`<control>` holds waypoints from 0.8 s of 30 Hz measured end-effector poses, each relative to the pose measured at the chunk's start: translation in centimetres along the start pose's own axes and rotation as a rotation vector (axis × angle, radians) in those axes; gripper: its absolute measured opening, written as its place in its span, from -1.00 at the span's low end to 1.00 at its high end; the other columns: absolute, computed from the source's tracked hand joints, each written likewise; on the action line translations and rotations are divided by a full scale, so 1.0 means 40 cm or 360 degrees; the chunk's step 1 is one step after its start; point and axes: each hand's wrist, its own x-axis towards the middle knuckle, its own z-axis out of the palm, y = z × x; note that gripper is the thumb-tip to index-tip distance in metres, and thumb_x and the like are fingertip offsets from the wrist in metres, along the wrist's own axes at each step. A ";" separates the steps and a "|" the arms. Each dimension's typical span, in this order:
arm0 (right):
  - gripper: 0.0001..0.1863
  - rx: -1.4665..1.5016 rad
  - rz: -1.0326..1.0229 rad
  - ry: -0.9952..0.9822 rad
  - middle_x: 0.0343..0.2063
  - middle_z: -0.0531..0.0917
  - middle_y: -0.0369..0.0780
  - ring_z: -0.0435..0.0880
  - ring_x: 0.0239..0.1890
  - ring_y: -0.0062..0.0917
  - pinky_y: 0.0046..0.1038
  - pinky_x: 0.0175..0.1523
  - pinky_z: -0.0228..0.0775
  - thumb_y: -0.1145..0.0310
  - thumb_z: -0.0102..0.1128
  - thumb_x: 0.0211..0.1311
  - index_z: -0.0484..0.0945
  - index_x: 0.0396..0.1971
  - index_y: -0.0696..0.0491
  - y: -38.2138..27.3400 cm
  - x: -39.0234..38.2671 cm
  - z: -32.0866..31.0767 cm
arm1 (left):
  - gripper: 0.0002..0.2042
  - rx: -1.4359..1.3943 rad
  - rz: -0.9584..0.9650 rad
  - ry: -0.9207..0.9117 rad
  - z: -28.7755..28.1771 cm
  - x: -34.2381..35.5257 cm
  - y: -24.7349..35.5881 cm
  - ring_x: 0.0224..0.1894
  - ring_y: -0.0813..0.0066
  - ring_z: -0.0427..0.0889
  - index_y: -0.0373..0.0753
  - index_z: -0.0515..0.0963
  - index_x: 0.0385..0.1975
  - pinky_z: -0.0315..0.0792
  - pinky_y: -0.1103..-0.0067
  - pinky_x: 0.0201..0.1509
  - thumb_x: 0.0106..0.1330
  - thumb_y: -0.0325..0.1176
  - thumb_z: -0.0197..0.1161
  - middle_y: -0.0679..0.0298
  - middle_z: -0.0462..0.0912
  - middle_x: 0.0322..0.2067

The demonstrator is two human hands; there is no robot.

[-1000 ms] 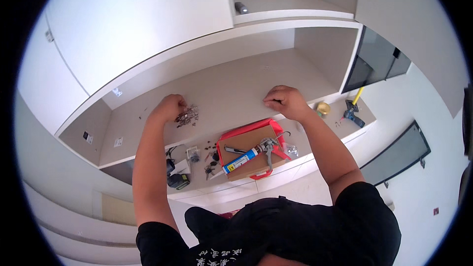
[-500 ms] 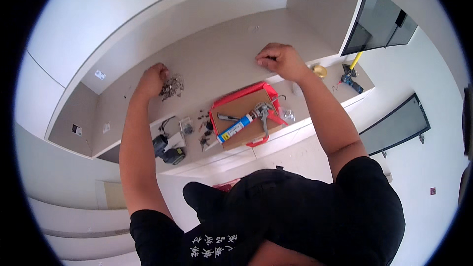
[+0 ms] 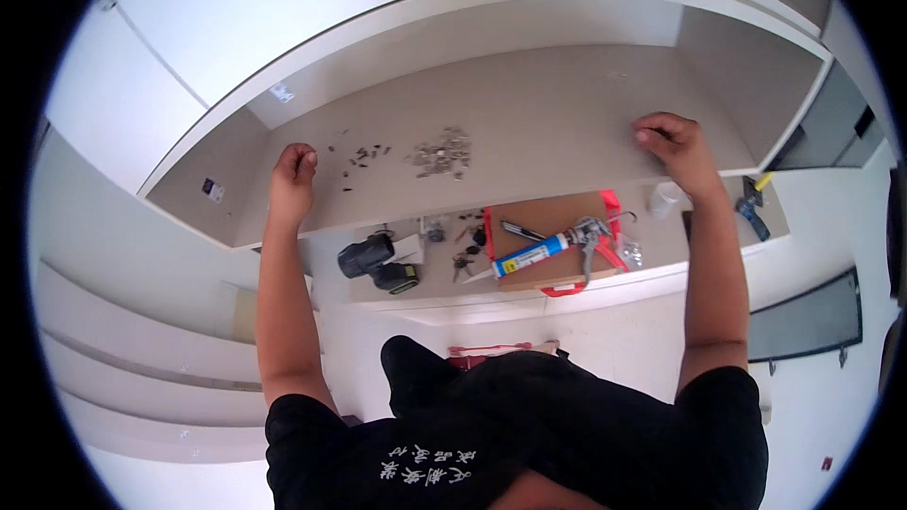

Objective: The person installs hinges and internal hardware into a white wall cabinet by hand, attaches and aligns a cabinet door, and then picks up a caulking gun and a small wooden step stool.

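Observation:
My left hand [image 3: 295,178] is at the left end of the grey cabinet shelf [image 3: 548,94], fingers curled in; whatever they may hold is hidden. Just right of it lie scattered small dark fittings [image 3: 367,155]. Farther right is a loose pile of small silvery metal fittings [image 3: 442,153]. Over the right part of the shelf, my right hand [image 3: 676,145] has its fingers bent and thumb pressed against them. Anything inside that grip is too small or covered to make out. Neither hand touches the pile.
On the lower ledge are a black cordless drill [image 3: 376,263], a caulking gun [image 3: 590,238] with a blue cartridge [image 3: 531,255] on a cardboard box [image 3: 557,212], a white cup [image 3: 665,198] and a blue tool [image 3: 752,221]. A dark glass door [image 3: 831,123] stands at the right.
My view has shifted, so the shelf sits differently in the picture. My left hand has come away from the metal pile to its left. The dark fittings beside the pile now show.

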 end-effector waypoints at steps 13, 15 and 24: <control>-0.81 0.0154 0.0176 0.0241 -0.36 0.62 -0.40 0.51 -0.29 -0.72 -0.61 -0.08 0.38 0.49 0.21 0.42 0.64 -0.03 0.17 0.034 -0.008 0.036 | -0.86 0.0516 0.0021 -0.0018 -0.134 -0.022 -0.182 -0.18 -0.14 0.68 -0.30 0.57 -0.14 0.54 0.25 -0.09 0.42 -0.39 0.22 -0.08 0.70 -0.27; -0.82 -0.0108 0.0231 0.0361 -0.32 0.68 -0.34 0.58 -0.28 -0.68 -0.59 -0.12 0.45 0.45 0.24 0.40 0.68 -0.09 0.17 0.006 -0.012 0.082 | -0.88 0.0389 0.0091 -0.0095 -0.142 -0.031 -0.181 -0.17 -0.16 0.66 -0.30 0.56 -0.16 0.53 0.23 -0.09 0.41 -0.41 0.22 -0.08 0.69 -0.26; -0.74 -0.1469 0.0494 0.0637 -0.08 0.77 -0.07 0.73 0.01 -0.11 -0.20 0.13 0.55 0.25 0.19 0.37 0.72 -0.05 -0.05 -0.048 0.067 0.253 | -0.91 0.0096 0.0472 -0.0197 -0.138 -0.042 -0.196 -0.14 -0.12 0.64 -0.31 0.53 -0.24 0.51 0.19 -0.06 0.39 -0.44 0.22 -0.04 0.66 -0.25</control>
